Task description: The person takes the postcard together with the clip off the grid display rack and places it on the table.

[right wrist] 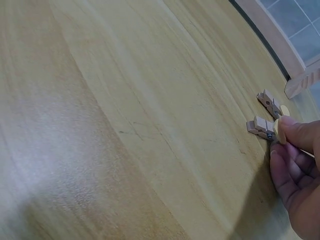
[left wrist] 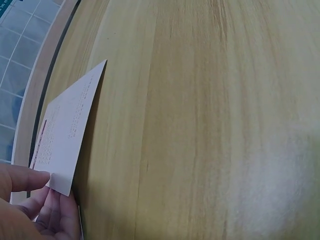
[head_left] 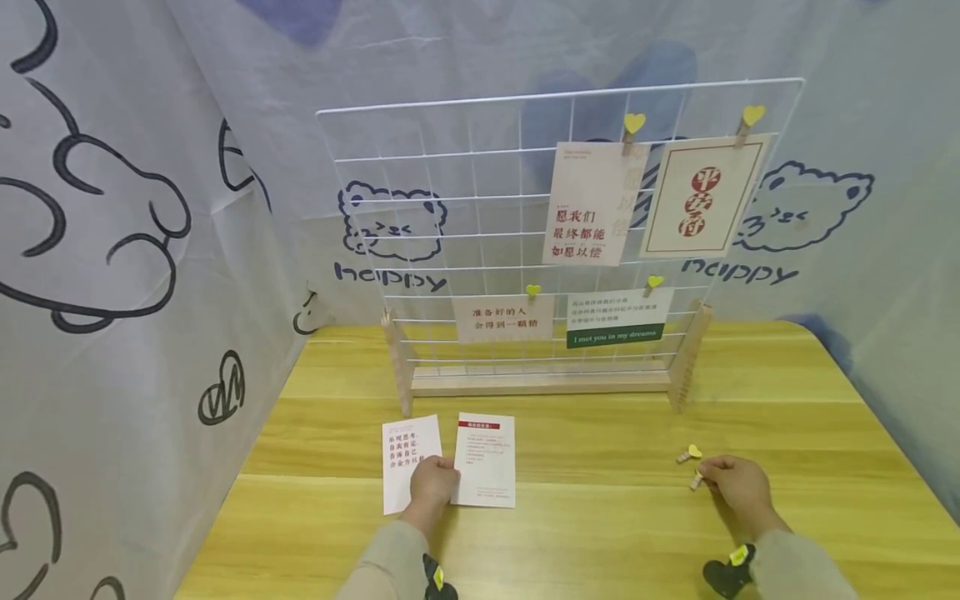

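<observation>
My left hand (head_left: pixel 433 487) pinches the edge of a white card with a red heading (head_left: pixel 486 462) between thumb and fingers. In the left wrist view that card (left wrist: pixel 70 130) tilts up from the tabletop. Another card with red lettering (head_left: pixel 405 450) lies partly under the left hand. On the right, my right hand (head_left: pixel 738 490) pinches a small wooden clothespin (head_left: pixel 697 481) by its yellow heart end, clearest in the right wrist view, where the clothespin (right wrist: pixel 260 128) points left. A second heart clothespin (right wrist: pixel 270 102) lies just beyond it on the table.
A white wire grid (head_left: pixel 472 200) stands upright on a wooden base (head_left: pixel 540 383) behind the hands. Yellow heart clothespins hold several cards on it, including a framed red-lettered card (head_left: pixel 708 233) and a green-bottomed card (head_left: pixel 618 321). A printed curtain (head_left: pixel 247 250) hangs behind the wooden table (head_left: pixel 600 517).
</observation>
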Available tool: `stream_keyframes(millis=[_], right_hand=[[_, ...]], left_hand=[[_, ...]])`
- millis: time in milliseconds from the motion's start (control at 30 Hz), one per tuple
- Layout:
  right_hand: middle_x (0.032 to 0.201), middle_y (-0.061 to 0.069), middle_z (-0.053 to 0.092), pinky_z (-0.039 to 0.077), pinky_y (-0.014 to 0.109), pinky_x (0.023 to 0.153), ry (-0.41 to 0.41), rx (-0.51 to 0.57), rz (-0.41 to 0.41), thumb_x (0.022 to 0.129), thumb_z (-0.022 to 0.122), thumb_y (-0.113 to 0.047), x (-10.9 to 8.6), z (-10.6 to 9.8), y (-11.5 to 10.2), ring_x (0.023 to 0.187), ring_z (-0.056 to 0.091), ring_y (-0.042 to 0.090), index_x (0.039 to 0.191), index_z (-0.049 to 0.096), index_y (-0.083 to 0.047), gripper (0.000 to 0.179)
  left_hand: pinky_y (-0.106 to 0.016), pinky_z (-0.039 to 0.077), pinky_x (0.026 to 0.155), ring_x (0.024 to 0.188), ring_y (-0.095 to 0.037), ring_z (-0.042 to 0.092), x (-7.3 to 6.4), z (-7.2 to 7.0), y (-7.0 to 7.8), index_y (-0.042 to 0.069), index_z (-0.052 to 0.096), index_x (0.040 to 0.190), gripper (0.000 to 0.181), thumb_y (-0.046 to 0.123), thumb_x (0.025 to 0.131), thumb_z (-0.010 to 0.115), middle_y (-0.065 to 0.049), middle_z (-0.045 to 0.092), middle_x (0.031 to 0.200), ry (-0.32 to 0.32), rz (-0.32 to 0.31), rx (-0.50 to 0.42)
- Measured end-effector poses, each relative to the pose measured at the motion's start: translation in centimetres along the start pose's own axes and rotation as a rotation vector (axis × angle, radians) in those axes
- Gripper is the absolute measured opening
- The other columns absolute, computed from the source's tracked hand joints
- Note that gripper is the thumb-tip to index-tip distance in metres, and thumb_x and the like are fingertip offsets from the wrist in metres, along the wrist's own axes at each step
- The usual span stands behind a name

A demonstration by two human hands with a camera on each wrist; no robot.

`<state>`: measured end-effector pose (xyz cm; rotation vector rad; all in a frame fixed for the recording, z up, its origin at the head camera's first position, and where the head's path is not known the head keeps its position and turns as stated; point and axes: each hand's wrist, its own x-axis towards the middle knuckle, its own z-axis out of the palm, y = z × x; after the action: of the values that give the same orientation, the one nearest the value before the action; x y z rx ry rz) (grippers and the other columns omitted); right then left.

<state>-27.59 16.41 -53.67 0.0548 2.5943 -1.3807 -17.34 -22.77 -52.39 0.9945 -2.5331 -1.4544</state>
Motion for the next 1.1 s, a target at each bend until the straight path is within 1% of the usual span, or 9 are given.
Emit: stream_keyframes(millis=[100, 233, 367, 500, 700, 800, 833, 1033, 1100], right_hand=[[0.070, 0.003, 0.060, 0.046, 0.018, 0.054, 0.004, 0.018, 0.005, 0.081, 0.059, -0.012, -0.1, 0.0, 0.0, 0.063, 0.052, 0.007, 0.090, 0.058, 0.013, 0.027], [0.073, 0.004, 0.061, 0.048, 0.020, 0.056, 0.011, 0.027, 0.008, 0.081, 0.059, -0.012, -0.1, 0.0, 0.0, 0.064, 0.053, 0.008, 0.092, 0.057, 0.013, 0.028], [0.074, 0.006, 0.061, 0.049, 0.024, 0.058, 0.017, 0.028, 0.012, 0.081, 0.060, -0.016, -0.2, -0.1, 0.1, 0.065, 0.054, 0.009, 0.093, 0.056, 0.014, 0.032], [0.075, 0.005, 0.061, 0.050, 0.024, 0.059, 0.013, 0.033, 0.023, 0.081, 0.060, -0.019, -0.1, -0.1, 0.2, 0.065, 0.054, 0.008, 0.095, 0.056, 0.014, 0.036], [0.078, 0.007, 0.061, 0.050, 0.024, 0.059, 0.007, 0.048, 0.032, 0.082, 0.059, -0.021, -0.3, -0.3, 0.0, 0.068, 0.055, 0.010, 0.098, 0.054, 0.014, 0.038], [0.080, 0.009, 0.061, 0.049, 0.024, 0.059, 0.008, 0.040, 0.036, 0.083, 0.058, -0.021, -0.5, -0.4, -0.1, 0.069, 0.055, 0.012, 0.100, 0.053, 0.014, 0.039], [0.081, 0.010, 0.061, 0.049, 0.025, 0.060, 0.007, 0.038, 0.034, 0.083, 0.057, -0.022, -0.6, -0.4, -0.1, 0.070, 0.056, 0.013, 0.100, 0.053, 0.014, 0.040], [0.090, 0.017, 0.059, 0.048, 0.026, 0.062, 0.019, 0.015, 0.003, 0.086, 0.052, -0.024, -0.9, -0.6, -0.6, 0.075, 0.055, 0.016, 0.105, 0.050, 0.013, 0.042], [0.091, 0.017, 0.059, 0.047, 0.025, 0.062, 0.023, 0.013, -0.005, 0.087, 0.050, -0.025, -1.0, -0.6, -0.9, 0.075, 0.055, 0.016, 0.106, 0.050, 0.013, 0.043]], left_hand=[[-0.035, 0.043, 0.063, 0.075, -0.026, 0.050, 0.0, -0.1, 0.2, -0.004, 0.058, 0.081, 0.009, -0.002, 0.072, 0.056, -0.012, 0.053, 0.077, -0.006, -0.009, 0.027], [-0.033, 0.043, 0.061, 0.074, -0.025, 0.049, -0.1, -0.3, 0.4, -0.003, 0.057, 0.080, 0.009, -0.002, 0.071, 0.055, -0.011, 0.054, 0.077, -0.011, -0.002, 0.048], [-0.031, 0.043, 0.058, 0.070, -0.023, 0.048, -0.1, -0.5, 0.5, -0.003, 0.057, 0.078, 0.008, 0.000, 0.070, 0.057, -0.010, 0.054, 0.074, -0.024, 0.021, 0.052], [-0.029, 0.042, 0.057, 0.068, -0.021, 0.048, 0.0, -0.6, 0.5, -0.003, 0.057, 0.077, 0.009, 0.001, 0.069, 0.058, -0.009, 0.053, 0.073, -0.034, 0.036, 0.056], [-0.028, 0.041, 0.056, 0.067, -0.020, 0.047, 0.3, -0.5, 0.5, -0.001, 0.056, 0.075, 0.007, 0.001, 0.069, 0.058, -0.008, 0.053, 0.072, -0.038, 0.030, 0.031], [-0.027, 0.041, 0.055, 0.066, -0.020, 0.048, 0.4, -0.5, 0.5, -0.002, 0.057, 0.076, 0.007, 0.001, 0.070, 0.057, -0.009, 0.054, 0.072, -0.048, 0.030, -0.006], [-0.026, 0.042, 0.055, 0.065, -0.020, 0.048, 0.3, -0.6, 0.5, -0.003, 0.057, 0.077, 0.008, 0.000, 0.070, 0.056, -0.009, 0.054, 0.072, -0.058, 0.027, -0.032], [-0.023, 0.041, 0.049, 0.057, -0.015, 0.047, 0.3, -0.7, 0.2, -0.007, 0.054, 0.086, 0.012, 0.002, 0.078, 0.051, -0.009, 0.053, 0.069, -0.142, 0.019, -0.200], [-0.022, 0.040, 0.048, 0.056, -0.014, 0.046, 0.4, -0.7, 0.2, -0.006, 0.053, 0.088, 0.013, 0.003, 0.080, 0.050, -0.008, 0.053, 0.068, -0.162, 0.019, -0.230]])
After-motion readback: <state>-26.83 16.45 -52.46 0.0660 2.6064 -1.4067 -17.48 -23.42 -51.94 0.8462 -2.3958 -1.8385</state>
